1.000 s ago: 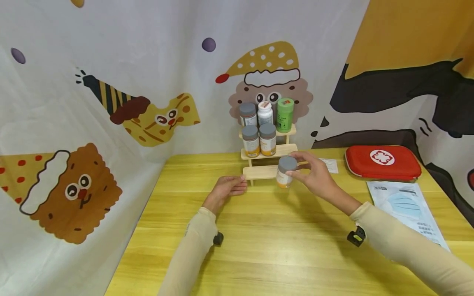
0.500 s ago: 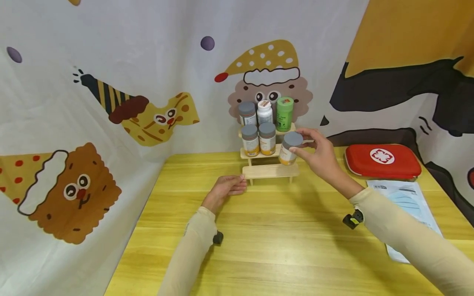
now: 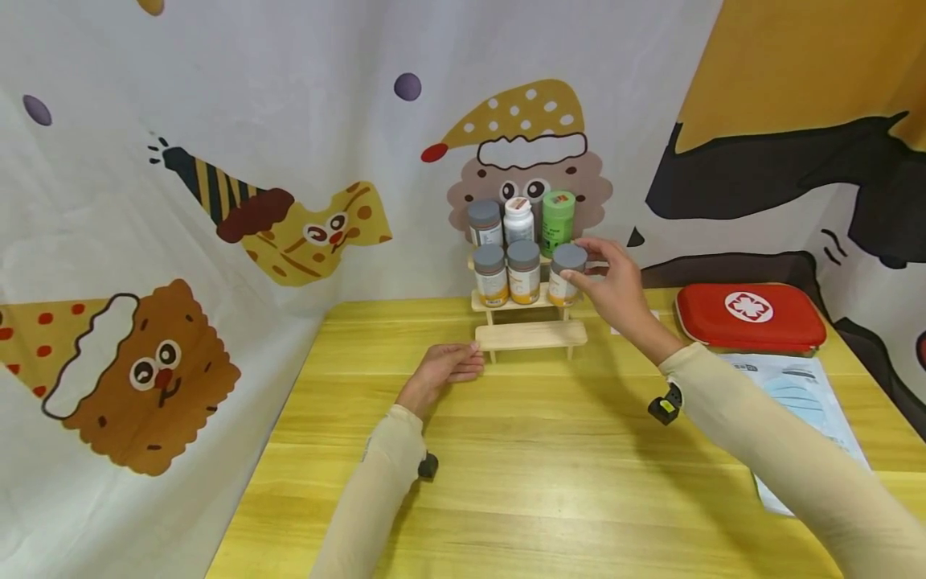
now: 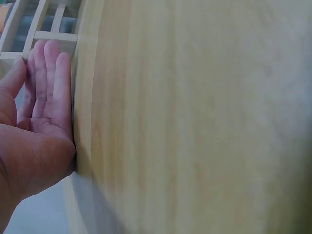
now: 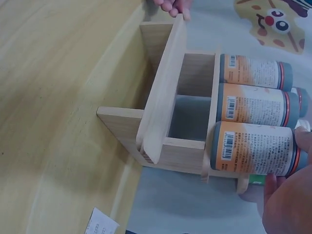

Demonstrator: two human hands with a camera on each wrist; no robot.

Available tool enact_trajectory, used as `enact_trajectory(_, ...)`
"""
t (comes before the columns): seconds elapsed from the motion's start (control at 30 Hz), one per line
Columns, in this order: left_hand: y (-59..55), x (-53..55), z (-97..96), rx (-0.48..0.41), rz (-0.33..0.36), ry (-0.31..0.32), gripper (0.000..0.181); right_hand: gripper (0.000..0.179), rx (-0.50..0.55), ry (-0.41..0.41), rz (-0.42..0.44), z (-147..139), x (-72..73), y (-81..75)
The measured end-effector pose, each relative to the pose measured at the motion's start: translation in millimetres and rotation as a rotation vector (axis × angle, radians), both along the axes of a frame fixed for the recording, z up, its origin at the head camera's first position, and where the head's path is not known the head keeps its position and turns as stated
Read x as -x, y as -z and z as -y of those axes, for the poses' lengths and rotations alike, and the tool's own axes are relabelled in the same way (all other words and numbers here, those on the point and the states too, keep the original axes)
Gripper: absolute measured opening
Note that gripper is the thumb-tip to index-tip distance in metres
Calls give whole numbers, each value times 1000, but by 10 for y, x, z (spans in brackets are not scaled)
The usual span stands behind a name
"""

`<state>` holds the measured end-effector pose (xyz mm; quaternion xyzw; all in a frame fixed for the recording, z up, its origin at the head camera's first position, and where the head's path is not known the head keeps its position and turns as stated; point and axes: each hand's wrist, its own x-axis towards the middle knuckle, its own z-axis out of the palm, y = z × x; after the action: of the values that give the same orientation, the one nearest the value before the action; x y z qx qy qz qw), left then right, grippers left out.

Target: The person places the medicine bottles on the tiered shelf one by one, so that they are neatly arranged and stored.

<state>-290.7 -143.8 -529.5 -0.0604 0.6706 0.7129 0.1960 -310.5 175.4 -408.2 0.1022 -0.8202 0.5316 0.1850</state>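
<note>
My right hand grips a pill bottle with a grey cap and a white and orange label. Its base is right at the middle step of a small three-tier wooden rack, at that step's right end. Two matching bottles stand to its left on the same step. Low at the rack's left side, my left hand pinches the end of the bottom step between thumb and forefinger, the other fingers extended. In the left wrist view, the left hand's fingers lie straight beside the rack's slats.
A grey-capped bottle, a white bottle and a green canister stand on the top step. At right lie a red first-aid case and a mask packet on the wooden table. Behind hangs a printed cloth.
My right hand has lifted the pill bottle from in front of the bottom step, up and back to the right end of the middle step. My left hand has stayed in place.
</note>
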Motion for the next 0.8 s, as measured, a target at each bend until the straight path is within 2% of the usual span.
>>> enact_trajectory(0.23, -2, -1, 8, -1, -7, 7, 39, 57, -31, -20, 24, 28, 122, 11)
enact_trajectory(0.37, 9, 9, 8, 1, -12, 14, 39, 57, -2, -18, 19, 50, 186, 40)
enact_trajectory(0.5, 14, 8, 0, -1, -10, 6, 38, 57, 38, -10, 9, 75, 201, 60)
enact_trajectory(0.8, 35, 17, -3, -9, 4, -9, 39, 57, 48, 7, -9, 103, 226, 117)
